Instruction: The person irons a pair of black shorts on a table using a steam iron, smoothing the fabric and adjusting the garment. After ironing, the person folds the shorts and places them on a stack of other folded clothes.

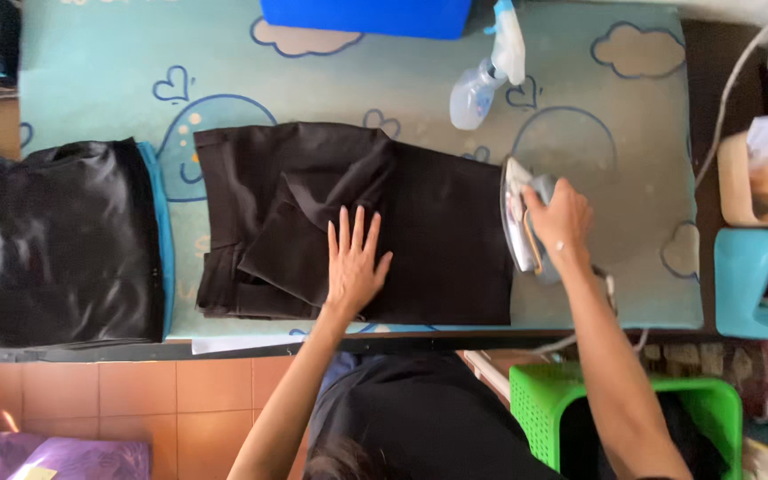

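Note:
A pair of black shorts [437, 222] lies spread on a pale blue ironing surface [633, 178] printed with clouds and hearts. My left hand [354, 264] rests flat on the shorts near their front edge, fingers apart. My right hand [562, 222] grips the handle of a clothes iron [517, 218], which stands tilted on its side at the right edge of the shorts.
A clear spray bottle [487, 76] lies at the back. A blue box [366, 16] sits at the far edge. Folded black garments [64, 244] lie at the left. A green plastic basket [571, 400] stands below right, a turquoise object [748, 280] and a cardboard box [762, 173] at right.

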